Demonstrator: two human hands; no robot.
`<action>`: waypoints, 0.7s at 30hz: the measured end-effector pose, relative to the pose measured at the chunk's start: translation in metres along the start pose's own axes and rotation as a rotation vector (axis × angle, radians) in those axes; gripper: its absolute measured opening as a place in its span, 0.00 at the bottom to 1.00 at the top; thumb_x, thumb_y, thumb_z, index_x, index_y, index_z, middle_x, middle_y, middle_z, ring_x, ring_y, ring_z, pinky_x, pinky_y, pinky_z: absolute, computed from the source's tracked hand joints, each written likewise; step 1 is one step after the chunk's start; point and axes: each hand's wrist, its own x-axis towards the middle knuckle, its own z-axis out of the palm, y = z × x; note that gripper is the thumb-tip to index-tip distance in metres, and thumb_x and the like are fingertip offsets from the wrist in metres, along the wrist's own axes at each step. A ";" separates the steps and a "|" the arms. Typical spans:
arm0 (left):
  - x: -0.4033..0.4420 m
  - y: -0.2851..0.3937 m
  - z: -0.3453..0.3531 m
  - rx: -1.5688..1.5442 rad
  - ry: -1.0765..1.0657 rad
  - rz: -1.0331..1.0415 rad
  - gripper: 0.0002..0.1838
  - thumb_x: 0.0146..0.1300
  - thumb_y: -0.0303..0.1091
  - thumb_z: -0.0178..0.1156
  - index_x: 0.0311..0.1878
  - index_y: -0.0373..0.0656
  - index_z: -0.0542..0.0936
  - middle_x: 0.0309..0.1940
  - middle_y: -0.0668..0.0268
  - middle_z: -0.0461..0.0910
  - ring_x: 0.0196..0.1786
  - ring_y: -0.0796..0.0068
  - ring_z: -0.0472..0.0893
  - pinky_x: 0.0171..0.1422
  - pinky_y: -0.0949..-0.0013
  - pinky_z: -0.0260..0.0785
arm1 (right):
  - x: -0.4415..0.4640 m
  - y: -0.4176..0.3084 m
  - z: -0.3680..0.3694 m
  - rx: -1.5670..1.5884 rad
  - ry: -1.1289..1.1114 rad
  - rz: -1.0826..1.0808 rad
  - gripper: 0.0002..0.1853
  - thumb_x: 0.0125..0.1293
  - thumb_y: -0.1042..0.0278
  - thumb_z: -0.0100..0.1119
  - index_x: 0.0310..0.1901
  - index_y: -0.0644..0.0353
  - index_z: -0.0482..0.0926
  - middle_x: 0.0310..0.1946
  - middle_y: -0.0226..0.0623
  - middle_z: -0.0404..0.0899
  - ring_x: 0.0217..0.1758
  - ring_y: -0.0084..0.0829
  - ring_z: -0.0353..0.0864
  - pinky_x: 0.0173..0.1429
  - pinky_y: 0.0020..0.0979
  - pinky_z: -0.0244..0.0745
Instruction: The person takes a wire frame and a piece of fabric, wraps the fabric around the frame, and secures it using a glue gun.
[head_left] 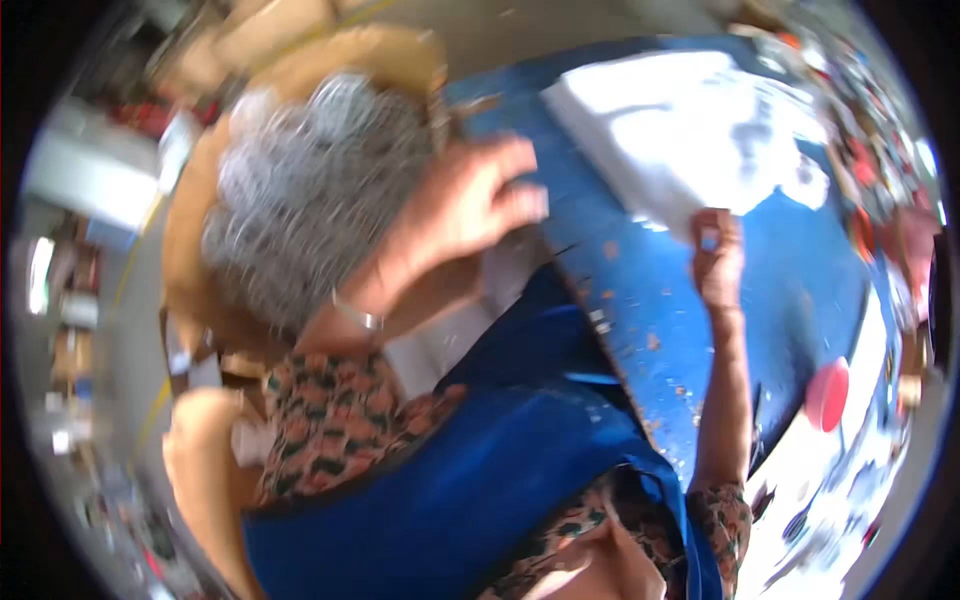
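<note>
My left hand (465, 195), with a bracelet at the wrist, is held over the near edge of a cardboard box (185, 225). Its fingers are apart and blurred, and nothing shows in them. A tangled heap of clear-grey coiled loops (310, 180) fills the box. My right hand (717, 262) is at the near edge of a white stack of sheets or bags (660, 130) on the blue table (640, 280). Thumb and fingers are curled together there; a small pale spot shows between them, but I cannot make out what it is.
A pink-red round object (828, 395) lies on a white surface along the right. Mixed small items (850, 110) crowd the far right side. A blue apron (450, 480) covers my lap, against the table edge. More cartons (270, 30) stand behind the box.
</note>
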 end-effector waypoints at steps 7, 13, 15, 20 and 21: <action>-0.181 -0.241 -0.103 0.590 -0.092 -0.820 0.20 0.60 0.50 0.61 0.36 0.38 0.77 0.30 0.53 0.81 0.34 0.51 0.80 0.39 0.55 0.71 | 0.002 -0.036 0.045 -0.803 -0.013 -0.442 0.04 0.62 0.72 0.60 0.32 0.62 0.78 0.32 0.38 0.76 0.37 0.38 0.76 0.46 0.37 0.71; -0.296 -0.235 -0.015 0.724 -0.509 -0.860 0.28 0.53 0.50 0.65 0.49 0.37 0.77 0.43 0.51 0.81 0.47 0.51 0.80 0.51 0.56 0.72 | 0.013 -0.037 0.042 -0.761 0.049 -0.328 0.04 0.66 0.74 0.53 0.34 0.64 0.75 0.30 0.40 0.77 0.32 0.35 0.76 0.40 0.34 0.72; -0.304 -0.244 -0.006 0.768 -0.422 -0.855 0.26 0.52 0.49 0.65 0.47 0.38 0.79 0.37 0.52 0.83 0.44 0.52 0.82 0.49 0.57 0.73 | 0.019 -0.051 0.043 -0.882 0.079 -0.495 0.03 0.65 0.76 0.55 0.34 0.64 0.75 0.30 0.40 0.78 0.31 0.35 0.76 0.37 0.34 0.72; -0.282 -0.273 -0.059 0.248 -0.007 -1.216 0.20 0.54 0.47 0.64 0.38 0.38 0.84 0.30 0.52 0.83 0.39 0.55 0.83 0.46 0.58 0.73 | 0.038 -0.049 0.039 -0.929 0.017 -0.411 0.01 0.66 0.76 0.55 0.36 0.63 0.74 0.31 0.40 0.79 0.32 0.35 0.78 0.39 0.32 0.73; -0.286 -0.280 -0.070 0.272 0.148 -1.202 0.20 0.54 0.47 0.63 0.37 0.37 0.84 0.31 0.51 0.83 0.39 0.55 0.83 0.45 0.58 0.72 | 0.042 -0.043 0.037 -0.901 -0.035 -0.291 0.01 0.66 0.76 0.54 0.37 0.63 0.74 0.31 0.40 0.80 0.32 0.34 0.79 0.39 0.32 0.73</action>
